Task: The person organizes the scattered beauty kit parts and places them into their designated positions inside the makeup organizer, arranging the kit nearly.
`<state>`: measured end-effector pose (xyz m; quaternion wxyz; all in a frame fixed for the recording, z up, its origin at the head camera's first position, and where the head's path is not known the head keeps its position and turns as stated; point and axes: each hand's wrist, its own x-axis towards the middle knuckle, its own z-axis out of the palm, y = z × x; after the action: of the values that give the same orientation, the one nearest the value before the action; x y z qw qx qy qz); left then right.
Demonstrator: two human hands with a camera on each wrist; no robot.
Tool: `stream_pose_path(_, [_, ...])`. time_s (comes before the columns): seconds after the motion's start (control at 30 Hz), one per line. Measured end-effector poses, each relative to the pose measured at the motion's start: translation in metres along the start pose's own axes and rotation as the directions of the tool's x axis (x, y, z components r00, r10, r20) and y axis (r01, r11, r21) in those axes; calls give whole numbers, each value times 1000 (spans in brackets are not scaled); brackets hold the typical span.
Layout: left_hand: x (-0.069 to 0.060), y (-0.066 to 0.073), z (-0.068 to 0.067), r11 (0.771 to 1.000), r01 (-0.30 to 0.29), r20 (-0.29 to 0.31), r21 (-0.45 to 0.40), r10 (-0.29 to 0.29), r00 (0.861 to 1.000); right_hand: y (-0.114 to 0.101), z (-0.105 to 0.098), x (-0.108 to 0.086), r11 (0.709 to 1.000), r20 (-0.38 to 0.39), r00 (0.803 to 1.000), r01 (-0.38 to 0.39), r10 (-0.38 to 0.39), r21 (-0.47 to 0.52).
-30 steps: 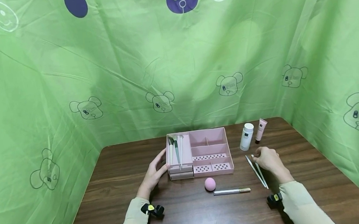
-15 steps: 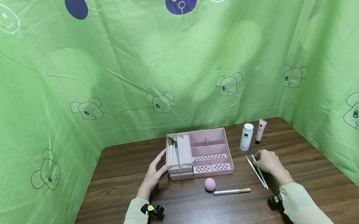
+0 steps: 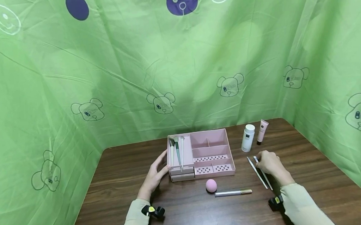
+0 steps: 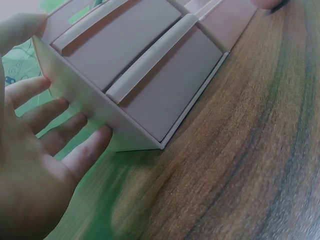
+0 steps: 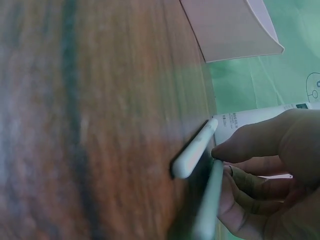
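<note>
My left hand (image 3: 154, 178) rests against the left side of the pink organizer (image 3: 211, 138), fingertips on its side wall (image 4: 75, 95) and thumb at the top edge. Two brushes and a slim white stick lie in its left top tray. At the right, my right hand (image 3: 269, 162) pinches a thin pale brush (image 3: 266, 179) between thumb and fingers; in the right wrist view its handle (image 5: 210, 200) extends from the fingertips. A second slim brush (image 3: 257, 173) lies on the table just left of it, its handle end (image 5: 192, 155) near my thumb.
A white bottle (image 3: 248, 138) and a pink tube (image 3: 262, 132) stand behind my right hand. A pink ball (image 3: 211, 185) and a silver pen-like tube (image 3: 233, 192) lie in front of the organizer. Green cloth (image 3: 176, 56) hangs behind the table.
The near end of the brush in my right hand has swung slightly right, away from the other brush. My left hand stays against the organizer.
</note>
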<state>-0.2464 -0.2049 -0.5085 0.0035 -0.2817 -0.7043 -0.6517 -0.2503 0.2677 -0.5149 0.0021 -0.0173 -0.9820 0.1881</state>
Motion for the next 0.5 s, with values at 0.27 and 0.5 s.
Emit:
stream_pose_path(0.27, [0, -2, 0, 1000, 9, -10, 21, -9, 1000, -6, -5, 1, 999, -62, 998, 22, -20, 27])
stream_pose_path(0.5, [0, 1, 0, 999, 13, -4, 43, -12, 1000, -27, -15, -1, 995, -131, 988, 88, -81, 51])
